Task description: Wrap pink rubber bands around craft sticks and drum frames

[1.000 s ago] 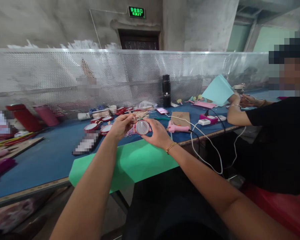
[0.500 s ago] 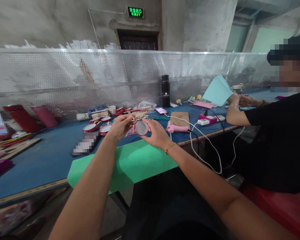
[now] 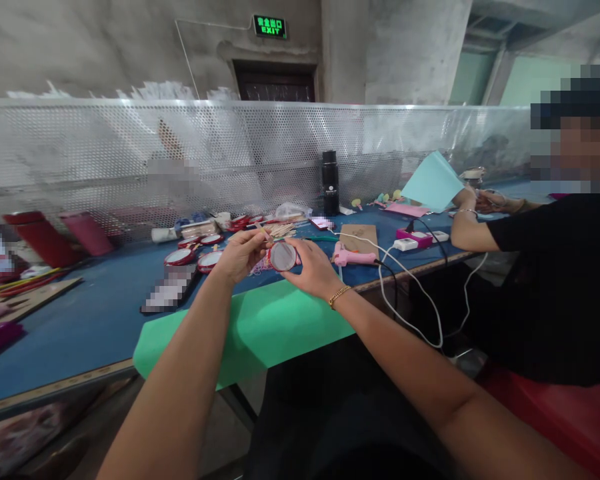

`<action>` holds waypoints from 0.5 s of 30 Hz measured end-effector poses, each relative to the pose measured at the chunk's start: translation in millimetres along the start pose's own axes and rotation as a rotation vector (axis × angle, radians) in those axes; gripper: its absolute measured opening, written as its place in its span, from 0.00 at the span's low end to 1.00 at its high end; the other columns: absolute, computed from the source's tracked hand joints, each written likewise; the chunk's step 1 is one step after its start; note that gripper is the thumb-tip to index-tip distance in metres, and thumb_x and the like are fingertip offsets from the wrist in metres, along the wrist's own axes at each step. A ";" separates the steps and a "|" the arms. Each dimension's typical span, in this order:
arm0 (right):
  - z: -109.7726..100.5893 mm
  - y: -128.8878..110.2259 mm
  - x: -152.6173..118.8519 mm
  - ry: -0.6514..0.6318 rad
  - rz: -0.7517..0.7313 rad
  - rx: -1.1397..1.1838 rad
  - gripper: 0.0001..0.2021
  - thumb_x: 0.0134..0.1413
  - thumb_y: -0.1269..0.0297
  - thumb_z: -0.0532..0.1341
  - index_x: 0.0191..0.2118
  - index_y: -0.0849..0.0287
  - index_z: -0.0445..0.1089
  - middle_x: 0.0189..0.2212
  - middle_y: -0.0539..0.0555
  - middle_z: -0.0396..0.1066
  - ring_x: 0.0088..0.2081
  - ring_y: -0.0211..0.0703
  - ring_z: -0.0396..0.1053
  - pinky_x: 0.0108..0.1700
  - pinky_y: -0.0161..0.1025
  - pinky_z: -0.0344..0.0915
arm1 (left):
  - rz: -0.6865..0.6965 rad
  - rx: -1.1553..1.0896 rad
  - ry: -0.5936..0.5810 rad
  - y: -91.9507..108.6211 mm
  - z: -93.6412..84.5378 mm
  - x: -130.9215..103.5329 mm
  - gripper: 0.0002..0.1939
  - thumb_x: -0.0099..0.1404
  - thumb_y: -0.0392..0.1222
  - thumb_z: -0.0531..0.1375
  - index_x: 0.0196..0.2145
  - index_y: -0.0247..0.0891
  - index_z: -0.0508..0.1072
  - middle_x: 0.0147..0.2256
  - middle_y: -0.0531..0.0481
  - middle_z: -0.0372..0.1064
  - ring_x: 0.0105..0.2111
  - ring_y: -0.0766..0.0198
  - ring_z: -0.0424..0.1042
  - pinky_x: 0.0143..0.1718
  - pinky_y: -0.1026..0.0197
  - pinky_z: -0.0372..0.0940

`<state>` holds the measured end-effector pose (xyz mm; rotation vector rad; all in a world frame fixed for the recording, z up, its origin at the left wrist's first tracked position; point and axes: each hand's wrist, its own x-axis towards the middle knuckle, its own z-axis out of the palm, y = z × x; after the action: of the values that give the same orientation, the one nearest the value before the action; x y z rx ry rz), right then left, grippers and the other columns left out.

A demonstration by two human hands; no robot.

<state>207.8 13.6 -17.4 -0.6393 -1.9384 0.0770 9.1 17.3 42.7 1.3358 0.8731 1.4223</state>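
A small round red-rimmed disc (image 3: 283,256) is held up above the table's front edge. My right hand (image 3: 313,267) grips it by the rim, thumb below and fingers above. At its upper left, my left hand (image 3: 241,255) pinches a thin light wooden stick (image 3: 263,231), whose lower end is near the rim; whether they touch is unclear. Similar red-rimmed discs (image 3: 179,256) lie on the blue table behind my left hand. Beneath my forearms a green sheet (image 3: 275,327) hangs over the table edge.
A pink glue gun (image 3: 355,256) lies right of my right hand, near white cables and a power strip (image 3: 414,239). A black bottle (image 3: 331,183) stands behind. A phone (image 3: 169,289) lies at left. Another person (image 3: 545,227) sits at right, holding a light blue sheet (image 3: 433,181).
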 end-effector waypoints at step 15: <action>2.4 2.5 0.6 0.029 0.051 -0.067 0.32 0.51 0.64 0.69 0.61 0.57 0.61 0.57 0.62 0.70 0.57 0.56 0.66 0.61 0.56 0.63 | -0.093 -0.003 -0.031 2.5 6.2 -6.1 0.14 0.59 0.46 0.70 0.42 0.39 0.80 0.37 0.47 0.79 0.33 0.65 0.76 0.34 0.66 0.72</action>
<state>206.6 16.5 -18.7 -0.7302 -1.9038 0.0347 14.5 10.1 44.1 1.2950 0.9012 1.3277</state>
